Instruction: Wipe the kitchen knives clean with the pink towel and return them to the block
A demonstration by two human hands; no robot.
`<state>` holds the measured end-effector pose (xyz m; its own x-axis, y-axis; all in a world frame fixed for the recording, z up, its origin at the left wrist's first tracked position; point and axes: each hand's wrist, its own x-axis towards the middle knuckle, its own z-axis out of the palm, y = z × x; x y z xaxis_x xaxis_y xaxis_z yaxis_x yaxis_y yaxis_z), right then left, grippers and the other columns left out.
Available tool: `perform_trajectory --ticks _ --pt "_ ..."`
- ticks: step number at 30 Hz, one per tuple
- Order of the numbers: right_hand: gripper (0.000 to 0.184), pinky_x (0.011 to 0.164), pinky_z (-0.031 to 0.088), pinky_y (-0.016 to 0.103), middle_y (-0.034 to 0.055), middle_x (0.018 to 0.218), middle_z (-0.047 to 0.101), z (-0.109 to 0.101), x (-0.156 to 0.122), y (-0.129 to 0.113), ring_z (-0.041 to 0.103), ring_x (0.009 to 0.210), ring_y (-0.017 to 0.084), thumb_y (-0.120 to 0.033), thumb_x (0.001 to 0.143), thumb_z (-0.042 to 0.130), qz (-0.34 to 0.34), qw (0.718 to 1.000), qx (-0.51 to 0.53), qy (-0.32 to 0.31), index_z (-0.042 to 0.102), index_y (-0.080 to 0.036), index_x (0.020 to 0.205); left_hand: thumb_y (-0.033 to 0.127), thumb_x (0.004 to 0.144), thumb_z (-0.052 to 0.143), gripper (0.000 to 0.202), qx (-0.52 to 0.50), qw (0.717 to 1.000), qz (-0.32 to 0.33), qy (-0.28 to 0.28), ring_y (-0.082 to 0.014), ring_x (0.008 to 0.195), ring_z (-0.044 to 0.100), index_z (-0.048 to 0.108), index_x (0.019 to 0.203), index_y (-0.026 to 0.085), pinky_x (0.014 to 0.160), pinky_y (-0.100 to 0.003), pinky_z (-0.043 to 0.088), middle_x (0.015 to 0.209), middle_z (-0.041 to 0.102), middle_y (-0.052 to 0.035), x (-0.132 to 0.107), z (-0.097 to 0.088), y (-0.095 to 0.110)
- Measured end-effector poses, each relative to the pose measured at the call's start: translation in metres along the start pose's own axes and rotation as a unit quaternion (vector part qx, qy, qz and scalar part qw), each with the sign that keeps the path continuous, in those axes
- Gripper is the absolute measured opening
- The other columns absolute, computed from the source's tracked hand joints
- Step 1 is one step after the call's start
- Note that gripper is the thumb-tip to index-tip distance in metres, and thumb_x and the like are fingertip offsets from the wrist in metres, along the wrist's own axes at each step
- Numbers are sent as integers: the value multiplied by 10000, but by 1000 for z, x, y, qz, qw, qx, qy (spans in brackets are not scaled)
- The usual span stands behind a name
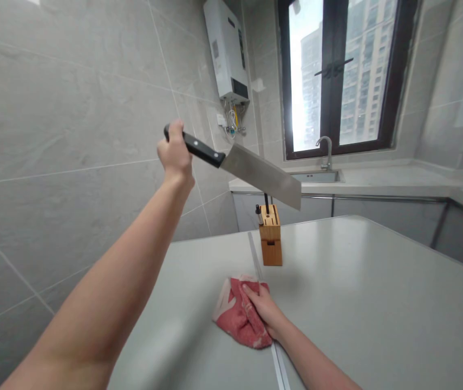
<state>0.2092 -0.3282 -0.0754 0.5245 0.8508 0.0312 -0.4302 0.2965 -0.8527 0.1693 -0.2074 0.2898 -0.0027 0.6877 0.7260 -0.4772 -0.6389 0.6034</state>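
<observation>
Raised at the left, my left hand (175,154) is closed around the black handle of a cleaver (261,174). Its broad steel blade points right and slightly down, in the air above the table. My right hand (264,310) grips a crumpled red and white cloth (241,319) low over the white table (361,303). Beyond the cloth stands a wooden knife block (271,238), upright on the tabletop, with a couple of black-handled tools in its slots. The blade's lower edge overlaps the top of the block in view; I cannot tell how far apart they are.
A metal seam strip (254,254) runs along the tabletop. Behind the table is a counter (385,176) with a sink and a faucet (327,154) under a dark-framed window. A white water heater (227,54) hangs on the tiled wall (72,103).
</observation>
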Motion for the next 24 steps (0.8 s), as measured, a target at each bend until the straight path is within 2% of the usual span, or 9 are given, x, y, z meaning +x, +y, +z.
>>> perform_trajectory --ticks 3,6,10,13,17,21,24 --pt "346 747 496 350 45 757 724 2 -1 0 669 737 218 -416 672 686 15 1000 18 15 653 -145 886 404 713 560 320 -69 986 -138 68 -40 381 378 362 593 183 384 -160 293 511 348 84 -34 -57 -26" --pt "295 766 498 343 35 767 726 4 -1 2 666 761 211 -402 698 664 23 999 21 12 665 -158 863 374 662 603 301 -74 951 -262 147 -40 357 364 377 604 184 343 -153 271 510 356 92 -74 -117 -53" --pt "254 749 503 347 58 780 730 7 2 6 667 762 233 -368 703 658 22 1000 7 4 683 -146 823 305 640 632 229 -85 905 -338 243 -54 386 426 439 660 182 347 -153 322 546 427 89 -125 -194 -89" --pt "305 772 496 367 61 829 732 10 6 10 664 814 250 -365 709 654 21 999 32 -15 662 -163 937 285 670 603 192 -93 860 -402 300 -71 391 459 441 656 182 349 -162 347 540 459 76 -160 -239 -117" --pt "359 813 484 360 49 888 729 13 10 15 653 881 247 -353 702 676 6 999 32 4 626 -186 1015 266 703 563 194 -96 838 -427 325 -61 325 377 398 637 186 311 -160 286 478 407 82 -194 -273 -149" --pt "333 786 503 357 59 885 725 17 9 15 662 865 237 -369 747 636 35 997 62 -8 606 -181 1020 309 710 555 236 -99 844 -406 337 -41 314 302 366 633 192 335 -153 303 453 337 106 -208 -289 -169" --pt "298 754 521 340 61 858 726 20 9 14 677 805 221 -357 750 640 60 994 90 0 607 -179 986 344 703 558 261 -89 852 -392 335 -40 325 292 355 636 195 341 -155 294 464 335 108 -211 -296 -179"
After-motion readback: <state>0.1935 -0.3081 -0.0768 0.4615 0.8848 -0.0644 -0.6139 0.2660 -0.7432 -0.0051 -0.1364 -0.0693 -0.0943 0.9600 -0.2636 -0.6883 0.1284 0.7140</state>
